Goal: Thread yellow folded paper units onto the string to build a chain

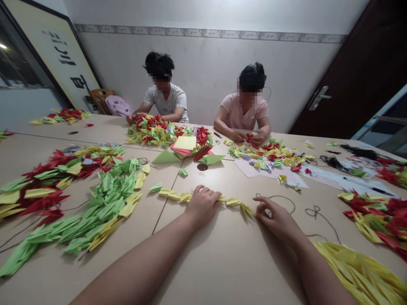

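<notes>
A strand of folded yellow paper pieces (233,201) lies across the table in front of me, with a light green piece (156,187) at its left end. My left hand (203,205) rests over the middle of the strand, fingers curled round it. At the strand's right end, my right hand (272,215) has thumb and fingertips pinched together on the last yellow piece. A thin dark cord (294,203) runs behind my right hand and trails to the right in loops.
Green strands (108,199) and a red pile (57,169) lie left; yellow folded pieces (359,271) sit at the near right. Across the table (203,262), two people handle folded paper beside heaps. Square yellow paper (185,143) lies at centre back, a pen (378,189) at right.
</notes>
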{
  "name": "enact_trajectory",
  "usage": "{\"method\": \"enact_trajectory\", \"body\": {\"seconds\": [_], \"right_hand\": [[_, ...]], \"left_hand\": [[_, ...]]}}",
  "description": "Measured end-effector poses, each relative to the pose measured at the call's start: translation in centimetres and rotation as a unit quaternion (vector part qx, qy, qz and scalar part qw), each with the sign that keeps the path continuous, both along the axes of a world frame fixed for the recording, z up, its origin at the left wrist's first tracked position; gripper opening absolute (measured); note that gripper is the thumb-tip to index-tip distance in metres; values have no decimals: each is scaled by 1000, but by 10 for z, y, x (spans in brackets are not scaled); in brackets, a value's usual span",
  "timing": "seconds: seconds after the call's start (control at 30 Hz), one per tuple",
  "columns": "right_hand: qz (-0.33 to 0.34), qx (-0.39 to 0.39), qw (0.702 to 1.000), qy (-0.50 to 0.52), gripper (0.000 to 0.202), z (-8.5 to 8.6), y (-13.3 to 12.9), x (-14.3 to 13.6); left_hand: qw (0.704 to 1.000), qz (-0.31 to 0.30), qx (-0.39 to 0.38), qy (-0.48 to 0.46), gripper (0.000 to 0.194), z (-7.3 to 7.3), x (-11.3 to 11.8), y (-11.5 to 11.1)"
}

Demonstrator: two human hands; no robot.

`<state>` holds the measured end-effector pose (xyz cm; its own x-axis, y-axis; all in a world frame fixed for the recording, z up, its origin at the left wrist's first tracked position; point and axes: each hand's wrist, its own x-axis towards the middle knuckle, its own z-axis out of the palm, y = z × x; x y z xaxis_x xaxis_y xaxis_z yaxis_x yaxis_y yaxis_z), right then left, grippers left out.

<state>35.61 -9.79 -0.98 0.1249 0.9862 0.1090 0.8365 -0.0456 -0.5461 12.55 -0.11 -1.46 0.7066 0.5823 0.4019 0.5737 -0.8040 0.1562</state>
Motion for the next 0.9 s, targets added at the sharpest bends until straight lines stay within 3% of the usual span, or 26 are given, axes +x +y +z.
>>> {"method": "enact_trajectory", "body": {"seconds": [0.17,0.33,0.53,0.9], "right_hand": [[-68,42,997,-24,19,4,-1,1],[-100,69,992,-41,23,0,0,5],[-108,76,989,-71,24,-8,1,13],[-77,36,994,-75,28,2,-1,6]], "left_hand": [[1000,0,-1,-3,21,-1,0,0],[1000,1,0,-1,22,0,0,0],[1000,-3,-3,-2,17,1,0,-1],[1000,-2,-6,-4,19,1,1,-2]]}}
